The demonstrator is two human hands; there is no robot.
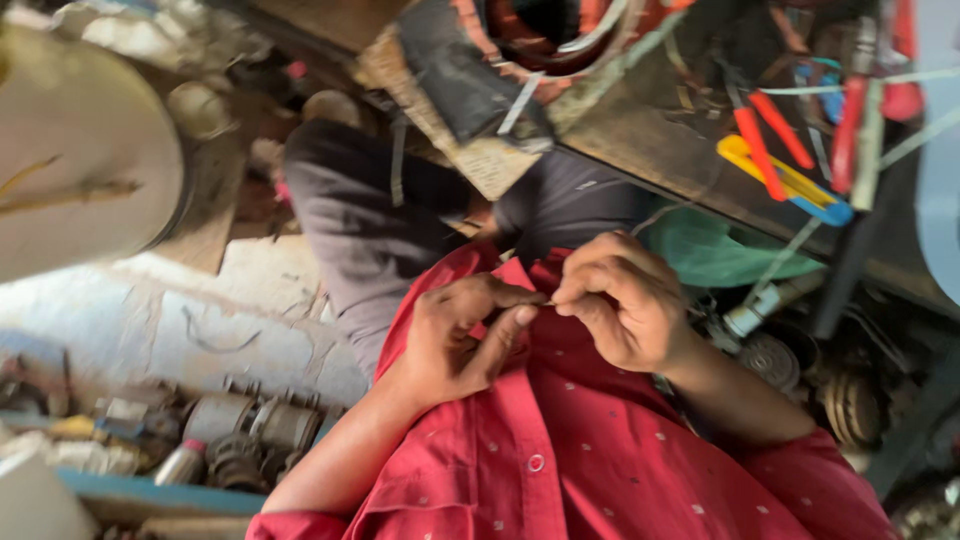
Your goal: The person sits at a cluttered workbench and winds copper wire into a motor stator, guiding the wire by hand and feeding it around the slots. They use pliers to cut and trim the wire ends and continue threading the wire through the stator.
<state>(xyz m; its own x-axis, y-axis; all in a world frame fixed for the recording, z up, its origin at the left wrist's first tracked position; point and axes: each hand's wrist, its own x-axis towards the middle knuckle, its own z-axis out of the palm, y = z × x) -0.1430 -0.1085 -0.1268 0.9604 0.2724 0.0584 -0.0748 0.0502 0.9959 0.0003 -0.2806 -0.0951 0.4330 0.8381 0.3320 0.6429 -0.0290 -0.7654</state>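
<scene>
Pinched a barely visible thin strand (549, 303) between left hand (462, 335) and right hand (618, 300), fingertips pressed together just above the red shirt (560, 450), and probably risked letting it slip and vanish among the cluttered motor parts (250, 435) below.

Both hands' fingers (520, 316) pinch together at the red shirt (560, 450); pliers (775, 140) lie beyond.

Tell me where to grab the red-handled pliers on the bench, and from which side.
Take the red-handled pliers by both red handles, about midway along. They lie flat on the workbench, handles slightly spread over a yellow and blue tool, so coming from above, fingers closing across both handles, looks easiest. Both the left hand and the right hand are pinching something thin now.
</scene>
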